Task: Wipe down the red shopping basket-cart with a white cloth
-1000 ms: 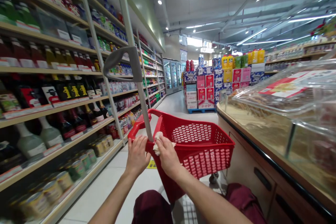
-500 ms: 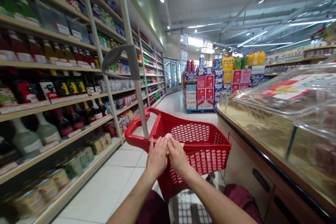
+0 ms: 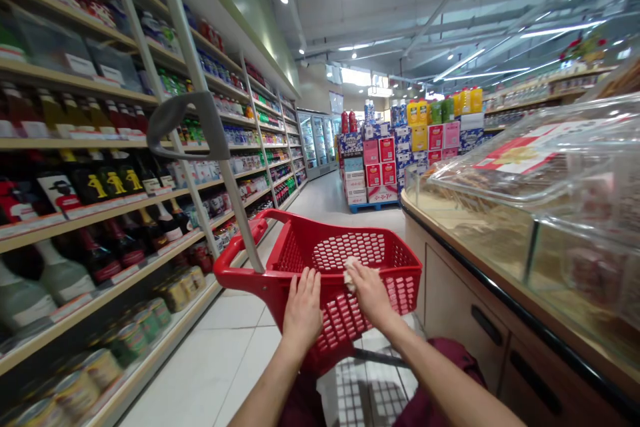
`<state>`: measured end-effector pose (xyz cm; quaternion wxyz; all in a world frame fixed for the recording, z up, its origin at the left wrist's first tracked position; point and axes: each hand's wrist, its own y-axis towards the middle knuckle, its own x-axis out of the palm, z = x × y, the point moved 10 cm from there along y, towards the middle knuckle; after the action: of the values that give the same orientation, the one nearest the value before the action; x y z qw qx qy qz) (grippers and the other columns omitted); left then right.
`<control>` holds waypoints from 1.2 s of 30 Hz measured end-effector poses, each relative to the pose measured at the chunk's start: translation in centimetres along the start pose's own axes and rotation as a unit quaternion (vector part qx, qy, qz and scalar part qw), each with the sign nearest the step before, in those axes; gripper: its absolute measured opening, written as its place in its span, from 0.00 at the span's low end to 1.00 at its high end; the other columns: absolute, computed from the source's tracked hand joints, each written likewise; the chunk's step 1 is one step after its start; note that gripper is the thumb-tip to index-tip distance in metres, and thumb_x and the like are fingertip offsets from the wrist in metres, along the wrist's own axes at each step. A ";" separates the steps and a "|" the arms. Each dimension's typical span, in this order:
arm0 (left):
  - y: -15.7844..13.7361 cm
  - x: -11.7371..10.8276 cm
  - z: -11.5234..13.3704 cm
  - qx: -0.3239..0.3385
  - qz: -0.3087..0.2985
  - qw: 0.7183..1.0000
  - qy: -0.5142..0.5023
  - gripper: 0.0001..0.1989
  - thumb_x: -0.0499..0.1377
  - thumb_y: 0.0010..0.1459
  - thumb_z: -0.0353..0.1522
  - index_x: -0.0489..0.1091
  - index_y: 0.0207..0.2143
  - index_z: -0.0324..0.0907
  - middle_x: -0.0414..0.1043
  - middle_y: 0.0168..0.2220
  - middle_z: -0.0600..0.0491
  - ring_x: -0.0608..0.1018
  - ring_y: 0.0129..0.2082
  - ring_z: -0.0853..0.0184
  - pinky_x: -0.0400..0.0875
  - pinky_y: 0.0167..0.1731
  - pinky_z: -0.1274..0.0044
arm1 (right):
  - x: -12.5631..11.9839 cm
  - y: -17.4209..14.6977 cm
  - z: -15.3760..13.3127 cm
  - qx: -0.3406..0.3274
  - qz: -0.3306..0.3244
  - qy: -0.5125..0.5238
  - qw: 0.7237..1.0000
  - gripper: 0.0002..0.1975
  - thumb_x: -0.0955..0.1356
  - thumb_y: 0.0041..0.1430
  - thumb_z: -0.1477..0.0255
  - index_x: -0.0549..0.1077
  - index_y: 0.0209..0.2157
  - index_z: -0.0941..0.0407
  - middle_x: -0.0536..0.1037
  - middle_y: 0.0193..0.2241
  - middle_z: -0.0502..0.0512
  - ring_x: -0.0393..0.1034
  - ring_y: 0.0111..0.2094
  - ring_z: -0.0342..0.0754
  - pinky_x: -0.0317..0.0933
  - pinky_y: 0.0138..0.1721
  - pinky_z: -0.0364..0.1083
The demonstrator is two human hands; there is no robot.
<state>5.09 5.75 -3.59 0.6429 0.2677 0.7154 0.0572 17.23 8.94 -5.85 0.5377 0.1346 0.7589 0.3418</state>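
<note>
A red plastic shopping cart (image 3: 280, 277) stands in front of me, side-on, its basket on the right and its handle end on the left. My left hand (image 3: 303, 310) lies with outstretched fingers against the near rim of the basket and holds nothing. In my right hand (image 3: 371, 290) is a crumpled whitish cloth (image 3: 351, 272), pinched at the rim farther right. Whether it is cloth or tissue is hard to make out. A grey pole with a grey loop handle (image 3: 193, 125) rises from the cart's left end.
Shelves (image 3: 100, 207) of bottles and cans line the left side. A display counter (image 3: 460, 267) with clear plastic covers stands close on the right. Ahead, stacked drink cartons (image 3: 380, 170) sit on a blue pallet (image 3: 375, 206), with glass-door fridges (image 3: 319, 140) behind.
My hands, together on the cloth before, are now apart. The right hand has moved right along the rim with the cloth; the left has let go. The view has shifted slightly.
</note>
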 end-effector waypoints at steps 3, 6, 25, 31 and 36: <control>0.0 0.2 0.0 -0.009 0.000 1.000 0.001 0.30 0.50 0.46 0.30 0.54 0.55 0.32 0.53 0.58 0.45 0.51 0.59 0.60 0.41 0.58 0.66 | -0.6 -0.7 5.0 0.081 -0.020 -0.043 0.996 0.21 0.57 0.54 0.83 0.67 0.48 0.59 0.64 0.52 0.62 0.59 0.50 0.52 0.51 0.50 0.53; 0.8 0.5 1.1 0.004 -0.016 1.000 -0.007 0.29 0.49 0.47 0.30 0.56 0.53 0.30 0.57 0.56 0.42 0.54 0.58 0.59 0.45 0.57 0.66 | -0.3 -0.9 3.8 0.044 0.002 -0.021 0.999 0.21 0.57 0.54 0.83 0.67 0.48 0.59 0.64 0.51 0.62 0.59 0.50 0.51 0.53 0.50 0.52; 0.6 0.2 1.9 0.041 0.059 0.996 -0.043 0.27 0.50 0.45 0.28 0.60 0.51 0.32 0.62 0.53 0.44 0.60 0.55 0.60 0.49 0.57 0.66 | -1.2 -3.7 12.9 0.104 0.020 0.017 0.994 0.25 0.56 0.51 0.84 0.65 0.50 0.60 0.61 0.54 0.62 0.52 0.55 0.50 0.50 0.53 0.52; 0.7 -0.2 2.0 0.032 0.074 0.995 -0.051 0.26 0.50 0.44 0.28 0.61 0.49 0.32 0.64 0.51 0.43 0.62 0.54 0.58 0.49 0.56 0.64 | -0.9 -3.1 12.3 0.115 0.025 0.028 0.993 0.26 0.55 0.49 0.85 0.65 0.50 0.59 0.62 0.53 0.61 0.54 0.55 0.49 0.52 0.52 0.53; 0.6 0.1 1.8 0.040 0.070 0.995 -0.052 0.27 0.50 0.44 0.29 0.60 0.50 0.33 0.63 0.52 0.44 0.61 0.55 0.59 0.49 0.57 0.65 | -0.6 -2.4 8.5 0.007 0.037 0.068 0.997 0.27 0.54 0.50 0.86 0.64 0.51 0.57 0.63 0.53 0.59 0.53 0.55 0.46 0.52 0.53 0.52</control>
<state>7.03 5.84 -3.72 0.6623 0.3449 0.6624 0.0592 25.54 9.99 -8.58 0.4711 0.1425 0.7906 0.3644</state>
